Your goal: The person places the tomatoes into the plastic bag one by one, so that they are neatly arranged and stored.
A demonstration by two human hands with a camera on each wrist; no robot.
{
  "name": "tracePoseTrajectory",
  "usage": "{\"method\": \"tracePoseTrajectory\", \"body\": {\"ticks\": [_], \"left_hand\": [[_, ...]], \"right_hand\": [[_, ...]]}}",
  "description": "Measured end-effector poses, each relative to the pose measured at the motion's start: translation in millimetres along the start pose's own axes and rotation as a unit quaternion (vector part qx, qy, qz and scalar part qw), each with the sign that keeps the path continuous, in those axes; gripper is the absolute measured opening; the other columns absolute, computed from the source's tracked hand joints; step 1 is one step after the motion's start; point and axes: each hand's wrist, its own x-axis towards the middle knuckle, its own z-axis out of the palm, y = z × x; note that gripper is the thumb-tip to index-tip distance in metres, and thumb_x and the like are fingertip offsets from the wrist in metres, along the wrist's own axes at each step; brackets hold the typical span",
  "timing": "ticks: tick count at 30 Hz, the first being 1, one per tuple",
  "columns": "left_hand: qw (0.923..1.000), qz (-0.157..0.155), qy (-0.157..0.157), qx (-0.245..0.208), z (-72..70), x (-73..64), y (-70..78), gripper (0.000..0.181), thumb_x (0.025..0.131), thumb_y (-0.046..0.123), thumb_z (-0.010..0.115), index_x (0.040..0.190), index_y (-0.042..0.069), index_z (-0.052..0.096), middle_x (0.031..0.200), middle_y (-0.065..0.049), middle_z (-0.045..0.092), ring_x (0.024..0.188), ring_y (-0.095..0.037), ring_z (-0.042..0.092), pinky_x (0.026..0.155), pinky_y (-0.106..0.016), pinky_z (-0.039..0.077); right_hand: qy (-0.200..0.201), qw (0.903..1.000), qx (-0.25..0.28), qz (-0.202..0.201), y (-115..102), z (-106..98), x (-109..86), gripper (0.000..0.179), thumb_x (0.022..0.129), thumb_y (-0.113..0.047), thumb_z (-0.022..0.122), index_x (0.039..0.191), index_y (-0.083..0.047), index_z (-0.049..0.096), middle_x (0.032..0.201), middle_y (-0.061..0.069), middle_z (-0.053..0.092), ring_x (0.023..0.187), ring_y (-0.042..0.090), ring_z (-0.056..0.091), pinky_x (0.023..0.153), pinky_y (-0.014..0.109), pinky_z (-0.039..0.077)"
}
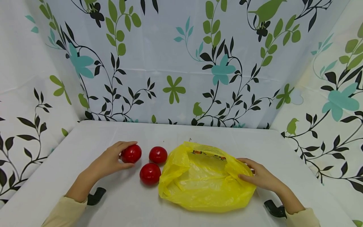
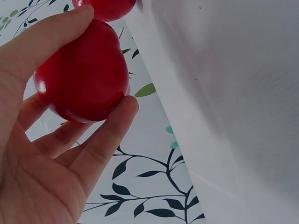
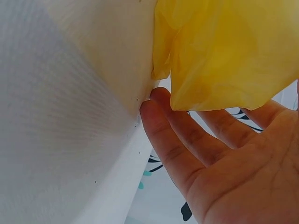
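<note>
With thumb and fingers on its sides, my left hand (image 1: 111, 160) holds a glossy red apple (image 1: 132, 154) at the left; the left wrist view shows the same apple (image 2: 86, 74) up close. Two more red apples, one behind (image 1: 158, 155) and one in front (image 1: 150, 174), lie between that hand and a yellow plastic bag (image 1: 207, 195). The bag lies on its side, its mouth spread. My right hand (image 1: 262, 177) touches the bag's right end, thumb in front. In the right wrist view its fingers (image 3: 173, 144) are nearly straight beside the yellow plastic.
A white-covered table (image 1: 122, 205) carries everything. Behind it and at both sides hang curtains (image 1: 170, 47) printed with leaves, flowers and birds. Black wrist mounts (image 1: 96, 196) stick out beside both forearms.
</note>
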Motion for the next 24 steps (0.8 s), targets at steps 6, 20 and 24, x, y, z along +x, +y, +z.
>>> {"method": "tracePoseTrajectory", "body": {"ticks": [6,20,24], "left_hand": [[0.9999,-0.006,0.009,0.004,-0.4,1.2,3.8,0.072,0.074,0.016,0.085,0.137,0.007,0.051,0.125,-0.022,0.056,0.108,-0.039,0.057,0.078,-0.046,0.059],[0.9997,-0.012,0.011,0.019,-2.2,0.7,22.8,0.074,0.074,0.022,0.086,0.139,0.01,0.051,0.128,-0.022,0.054,0.11,-0.04,0.057,0.077,-0.047,0.059],[0.9994,-0.01,0.019,0.028,-3.3,-0.6,29.0,0.074,0.074,0.021,0.086,0.138,0.01,0.051,0.127,-0.022,0.055,0.11,-0.041,0.057,0.077,-0.048,0.059]], "right_hand": [[0.002,1.0,0.0,0.001,1,0,0.1,0.054,0.09,-0.026,0.07,0.136,-0.004,0.051,0.133,0.022,0.055,0.112,0.039,0.056,0.091,0.059,0.049],[0.005,0.9999,-0.006,0.007,2,1,1.0,0.055,0.09,-0.027,0.07,0.136,-0.003,0.051,0.134,0.023,0.054,0.114,0.04,0.054,0.091,0.059,0.049],[0.006,1.0,-0.006,0.005,2,1,1.6,0.055,0.09,-0.027,0.07,0.135,-0.003,0.052,0.133,0.022,0.055,0.113,0.038,0.055,0.091,0.059,0.049]]}}
